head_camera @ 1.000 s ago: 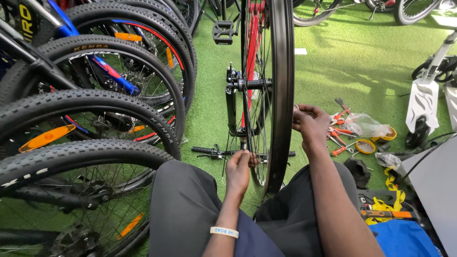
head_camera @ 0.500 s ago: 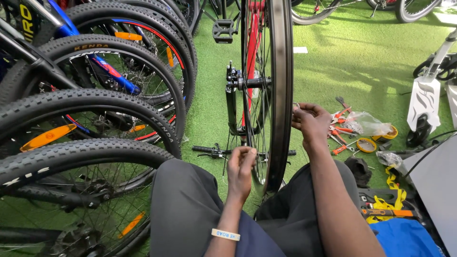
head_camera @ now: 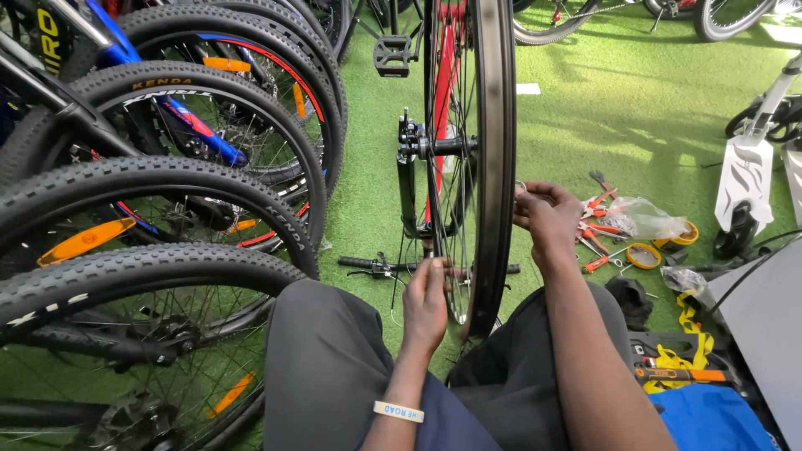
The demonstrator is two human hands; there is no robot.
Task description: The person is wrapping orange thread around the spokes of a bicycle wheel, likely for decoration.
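Observation:
A black bicycle wheel (head_camera: 499,150) without a tyre stands upright in a red bike's fork, right in front of my knees. My left hand (head_camera: 426,302) is on the wheel's left side, fingers against the spokes (head_camera: 451,200) near the bottom of the rim. My right hand (head_camera: 545,215) is on the rim's right side at mid height, fingers pinched on a small silvery part that is too small to make out. The hub and axle (head_camera: 434,148) sit above my left hand.
A row of bikes with knobbly black tyres (head_camera: 159,267) fills the left. A black handlebar (head_camera: 376,266) lies on the green turf behind the wheel. Orange-handled tools (head_camera: 597,230), a plastic bag (head_camera: 647,219) and yellow tape rolls (head_camera: 643,255) lie at right, near a white scooter (head_camera: 743,184).
My left hand has slid a little down and right along the spokes. My right hand stays at the rim, fingers working slightly.

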